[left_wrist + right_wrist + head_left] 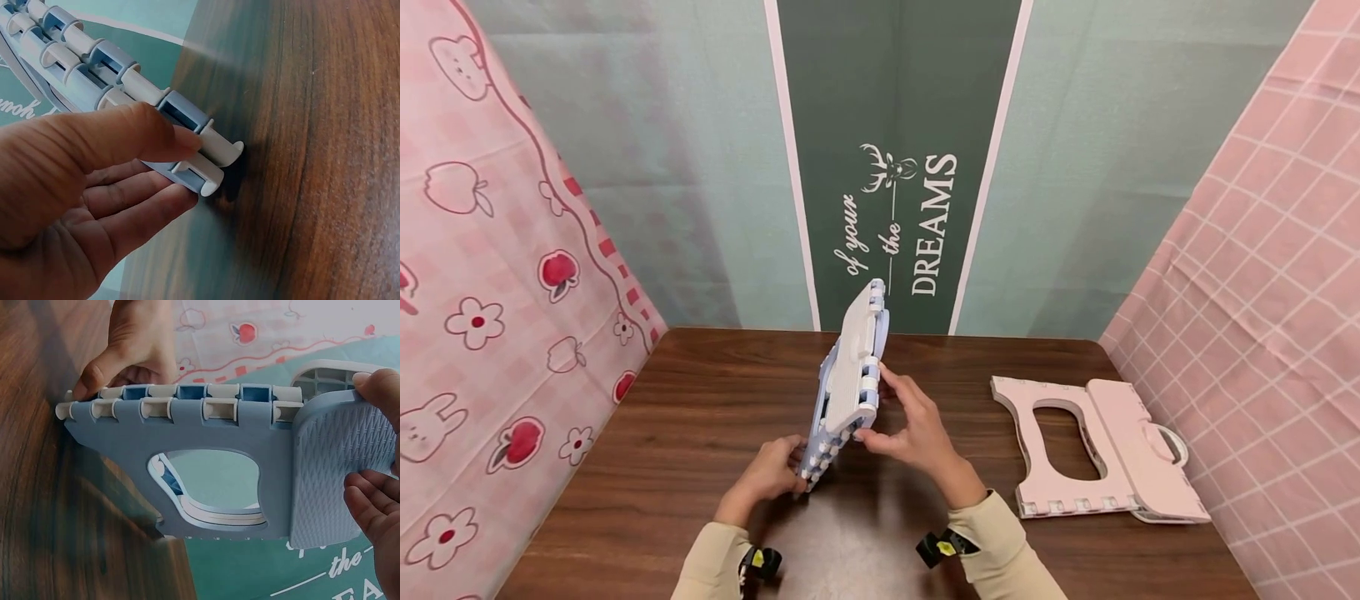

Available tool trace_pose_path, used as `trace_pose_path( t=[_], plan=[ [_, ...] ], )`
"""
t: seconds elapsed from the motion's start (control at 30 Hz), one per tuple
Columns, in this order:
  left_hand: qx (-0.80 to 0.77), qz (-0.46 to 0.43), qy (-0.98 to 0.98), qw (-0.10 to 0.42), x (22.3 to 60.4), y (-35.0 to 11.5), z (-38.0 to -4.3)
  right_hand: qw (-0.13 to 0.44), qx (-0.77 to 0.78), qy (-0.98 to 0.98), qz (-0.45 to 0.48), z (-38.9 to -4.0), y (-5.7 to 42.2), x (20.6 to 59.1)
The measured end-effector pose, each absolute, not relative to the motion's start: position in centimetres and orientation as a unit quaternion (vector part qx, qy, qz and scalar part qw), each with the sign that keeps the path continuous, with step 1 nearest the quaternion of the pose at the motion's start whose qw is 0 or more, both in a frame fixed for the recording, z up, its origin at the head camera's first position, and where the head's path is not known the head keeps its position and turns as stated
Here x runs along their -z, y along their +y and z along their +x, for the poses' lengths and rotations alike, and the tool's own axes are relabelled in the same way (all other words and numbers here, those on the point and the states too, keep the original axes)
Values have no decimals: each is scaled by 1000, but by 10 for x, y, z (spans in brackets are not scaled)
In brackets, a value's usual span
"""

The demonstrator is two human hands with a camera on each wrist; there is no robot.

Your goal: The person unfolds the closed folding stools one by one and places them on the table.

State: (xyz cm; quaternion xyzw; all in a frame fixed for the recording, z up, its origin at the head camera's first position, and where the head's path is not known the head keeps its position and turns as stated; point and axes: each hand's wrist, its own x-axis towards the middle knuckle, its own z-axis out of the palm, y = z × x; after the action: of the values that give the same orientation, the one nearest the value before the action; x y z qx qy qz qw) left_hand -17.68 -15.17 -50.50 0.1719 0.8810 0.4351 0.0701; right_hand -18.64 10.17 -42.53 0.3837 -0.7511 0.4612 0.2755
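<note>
A blue and white folding step stool stands tilted on edge over the middle of the table. My left hand grips its lower near corner. In the left wrist view the thumb presses on the row of blue and white hinges, with the fingers curled underneath. My right hand holds the stool's upper part. The right wrist view shows that thumb on the edge of the blue textured panel and the fingertips against its face. The side frame has an oval opening.
A pink folding step stool lies folded flat on the right of the brown wooden table, with its handle towards the right. Patterned pink cloths hang at both sides, and a green curtain with lettering hangs behind.
</note>
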Motion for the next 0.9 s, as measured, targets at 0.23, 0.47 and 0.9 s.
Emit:
trace_pose_path(
  t=[0.23, 0.47, 0.9],
  plan=[
    [-430, 173, 884, 65, 509, -154, -178, 258, -504, -723, 396, -180, 92, 408],
    [-431, 176, 883, 67, 511, -156, -178, 261, -506, -717, 403, -171, 83, 390],
    [-436, 170, 881, 70, 514, -160, -174, 230, -508, -722, 410, -198, 66, 413]
  ],
)
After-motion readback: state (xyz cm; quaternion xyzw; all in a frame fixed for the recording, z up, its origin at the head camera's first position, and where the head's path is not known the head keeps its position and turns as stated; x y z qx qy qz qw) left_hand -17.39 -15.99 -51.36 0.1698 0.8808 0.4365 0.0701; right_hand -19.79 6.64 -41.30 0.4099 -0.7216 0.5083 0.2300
